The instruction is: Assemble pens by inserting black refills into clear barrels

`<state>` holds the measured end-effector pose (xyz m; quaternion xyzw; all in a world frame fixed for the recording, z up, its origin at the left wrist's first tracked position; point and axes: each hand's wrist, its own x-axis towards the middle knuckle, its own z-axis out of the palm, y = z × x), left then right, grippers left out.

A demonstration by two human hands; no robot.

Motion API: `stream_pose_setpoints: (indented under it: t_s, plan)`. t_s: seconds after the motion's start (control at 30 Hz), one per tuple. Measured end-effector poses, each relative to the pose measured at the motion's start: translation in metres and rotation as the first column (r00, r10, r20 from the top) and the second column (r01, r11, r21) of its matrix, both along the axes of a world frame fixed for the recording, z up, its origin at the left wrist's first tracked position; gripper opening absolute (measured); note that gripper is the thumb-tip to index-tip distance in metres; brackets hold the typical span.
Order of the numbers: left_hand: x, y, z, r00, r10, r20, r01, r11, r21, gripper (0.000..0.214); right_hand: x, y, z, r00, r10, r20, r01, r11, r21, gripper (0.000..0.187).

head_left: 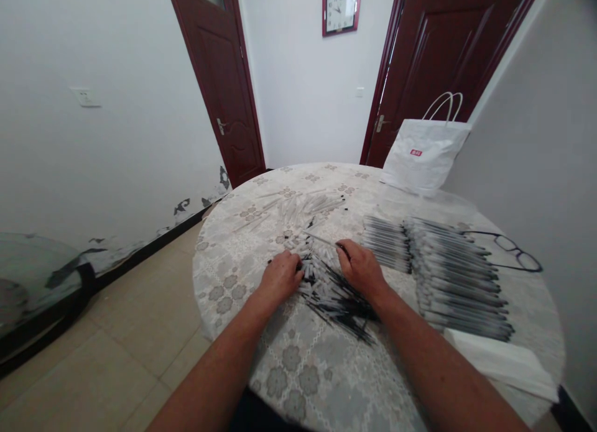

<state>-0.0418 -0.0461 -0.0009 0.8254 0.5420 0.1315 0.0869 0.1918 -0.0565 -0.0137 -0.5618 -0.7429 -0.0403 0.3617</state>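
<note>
My right hand is closed around one end of a slim whitish pen, which points away to the left. My left hand has its fingers curled down at the edge of a pile of small whitish pen parts; what the fingertips hold is hidden. Thin black refills lie in a loose heap between my forearms. Farther back, clear pen barrels are scattered on the patterned tablecloth. Right of my right hand lie a smaller row of pens and a large stack of pens.
A white paper bag stands at the table's back right. Eyeglasses lie near the right edge, and a folded white sheet lies at the front right. A wall clock hangs between two dark red doors.
</note>
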Motion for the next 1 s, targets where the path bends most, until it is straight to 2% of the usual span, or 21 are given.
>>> stream_pose_setpoints:
  t_s: [0.33, 0.43, 0.5, 0.57, 0.6, 0.7, 0.77, 0.8, 0.87, 1.0]
  plan:
    - [0.006, 0.000, -0.009, 0.998, -0.014, 0.065, 0.007, 0.995, 0.099, 0.012, -0.001, -0.003, 0.004, 1.000, 0.003, 0.004, -0.003, 1.000, -0.009, 0.023]
    - [-0.001, 0.002, -0.007, 0.975, 0.009, 0.223, -0.030, 0.995, 0.091, 0.013, -0.002, -0.002, 0.003, 1.000, 0.019, -0.025, -0.019, 1.000, -0.010, 0.023]
    - [-0.007, 0.007, -0.006, 0.916, 0.059, 0.398, -0.072, 0.997, 0.017, 0.012, -0.003, -0.002, 0.004, 0.997, 0.050, -0.066, -0.050, 0.999, 0.000, 0.022]
    - [-0.014, 0.012, -0.005, 0.778, 0.128, 0.615, -0.069, 0.991, -0.119, 0.012, -0.003, -0.003, 0.005, 0.989, 0.094, -0.114, -0.093, 0.996, 0.019, 0.022]
    - [-0.016, 0.015, -0.006, 0.669, 0.171, 0.723, -0.044, 0.980, -0.192, 0.013, -0.004, -0.003, 0.005, 0.984, 0.115, -0.137, -0.112, 0.993, 0.029, 0.021]
    - [-0.023, 0.022, -0.008, 0.242, 0.315, 0.917, 0.101, 0.932, -0.347, 0.020, -0.005, -0.006, 0.009, 0.969, 0.148, -0.195, -0.142, 0.989, 0.046, 0.021]
    - [-0.026, 0.023, -0.009, 0.024, 0.380, 0.925, 0.198, 0.905, -0.377, 0.026, -0.007, -0.009, 0.012, 0.962, 0.153, -0.225, -0.147, 0.988, 0.040, 0.020]
    - [-0.027, 0.022, -0.008, -0.040, 0.400, 0.916, 0.238, 0.894, -0.380, 0.029, -0.008, -0.011, 0.013, 0.960, 0.153, -0.236, -0.149, 0.988, 0.034, 0.020]
    - [-0.029, 0.021, -0.007, -0.103, 0.420, 0.902, 0.287, 0.881, -0.377, 0.031, -0.010, -0.013, 0.014, 0.955, 0.150, -0.254, -0.149, 0.989, 0.022, 0.020]
    - [-0.030, 0.020, -0.004, -0.126, 0.422, 0.898, 0.296, 0.880, -0.372, 0.032, -0.013, -0.015, 0.015, 0.956, 0.136, -0.260, -0.141, 0.990, -0.003, 0.021]
